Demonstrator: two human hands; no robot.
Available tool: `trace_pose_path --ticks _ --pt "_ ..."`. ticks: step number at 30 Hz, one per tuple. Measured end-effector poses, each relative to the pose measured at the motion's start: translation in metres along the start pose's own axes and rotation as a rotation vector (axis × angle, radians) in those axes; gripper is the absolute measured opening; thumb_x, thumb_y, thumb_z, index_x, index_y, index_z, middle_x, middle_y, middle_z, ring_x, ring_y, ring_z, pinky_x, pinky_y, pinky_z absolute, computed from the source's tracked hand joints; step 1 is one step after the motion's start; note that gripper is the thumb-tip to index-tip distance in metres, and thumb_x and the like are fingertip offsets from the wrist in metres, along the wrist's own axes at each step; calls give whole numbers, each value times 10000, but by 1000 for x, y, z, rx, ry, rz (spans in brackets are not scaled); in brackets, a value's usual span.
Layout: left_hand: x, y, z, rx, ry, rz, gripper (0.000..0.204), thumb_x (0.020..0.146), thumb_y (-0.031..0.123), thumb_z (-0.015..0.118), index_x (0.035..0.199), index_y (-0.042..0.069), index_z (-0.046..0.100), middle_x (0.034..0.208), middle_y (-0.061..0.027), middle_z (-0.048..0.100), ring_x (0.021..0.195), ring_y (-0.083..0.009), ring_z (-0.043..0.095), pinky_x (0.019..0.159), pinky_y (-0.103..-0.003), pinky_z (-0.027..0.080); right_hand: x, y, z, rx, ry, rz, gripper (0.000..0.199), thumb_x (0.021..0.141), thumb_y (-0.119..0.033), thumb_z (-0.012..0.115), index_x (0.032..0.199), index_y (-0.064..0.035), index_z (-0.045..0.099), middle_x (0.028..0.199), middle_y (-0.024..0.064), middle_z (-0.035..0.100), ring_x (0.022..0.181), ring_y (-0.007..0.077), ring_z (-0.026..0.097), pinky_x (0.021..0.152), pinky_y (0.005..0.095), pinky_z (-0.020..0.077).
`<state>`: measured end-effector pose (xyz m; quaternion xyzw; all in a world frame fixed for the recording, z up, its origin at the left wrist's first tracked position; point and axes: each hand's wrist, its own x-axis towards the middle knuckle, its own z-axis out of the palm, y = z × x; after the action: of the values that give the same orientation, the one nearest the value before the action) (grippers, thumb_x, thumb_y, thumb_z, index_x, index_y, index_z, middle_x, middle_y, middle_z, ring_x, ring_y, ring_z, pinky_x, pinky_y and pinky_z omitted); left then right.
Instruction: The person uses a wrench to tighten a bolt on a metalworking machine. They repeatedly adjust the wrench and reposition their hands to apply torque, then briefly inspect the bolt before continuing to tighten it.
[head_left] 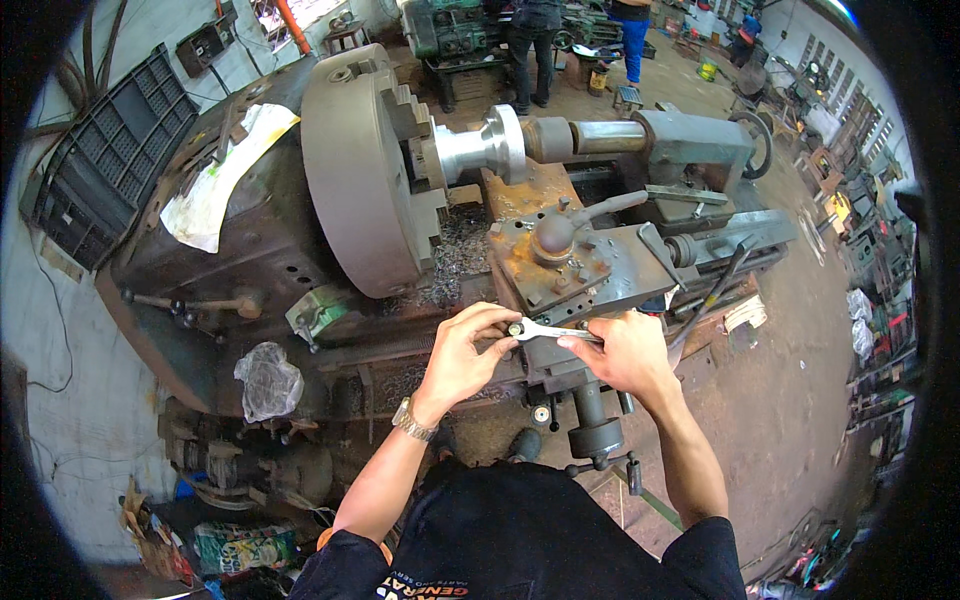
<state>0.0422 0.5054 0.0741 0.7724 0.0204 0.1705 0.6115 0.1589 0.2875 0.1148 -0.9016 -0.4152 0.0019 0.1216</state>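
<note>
In front of the lathe's carriage, my right hand grips the handle of a silver open-ended wrench, with the thumb laid along it. My left hand is closed at the wrench's jaw end, pinching a small bolt-like metal piece between thumb and fingers. That piece sits at the jaw; its exact kind is too small to make out. Just beyond my hands stands the tool post with its lever. Farther back, a shiny flanged metal workpiece is held between the large chuck and the tailstock.
Metal chips lie under the chuck. A stained paper sheet rests on the headstock, and a clear plastic bag hangs lower left. A cross-slide handle sticks out near my right forearm. Other people stand at the back.
</note>
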Motion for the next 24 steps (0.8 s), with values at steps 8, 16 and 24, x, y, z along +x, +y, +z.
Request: trace_pose_path --ticks 8,16,24 --pt "3 -8 -7 -64 -52 -7 363 817 -165 678 1149 -24 706 1118 -92 666 977 -157 676 907 -298 603 -11 -25 4 -85 42 117 582 903 -620 628 692 -83 711 592 179 647 585 362 685 561 468 538" --pt "8 1 -17 89 -168 59 285 873 -19 699 1158 0 701 1128 -123 661 1035 -243 669 941 -356 560 -17 -42 7 -66 55 277 613 879 -646 645 724 -60 737 617 199 662 596 376 686 565 469 532" --pt "20 -3 60 581 88 447 258 927 264 640 756 72 662 777 -77 658 752 -271 603 726 -395 466 -18 -47 17 -25 158 402 267 815 -299 655 763 -59 761 682 239 676 667 400 688 651 495 540"
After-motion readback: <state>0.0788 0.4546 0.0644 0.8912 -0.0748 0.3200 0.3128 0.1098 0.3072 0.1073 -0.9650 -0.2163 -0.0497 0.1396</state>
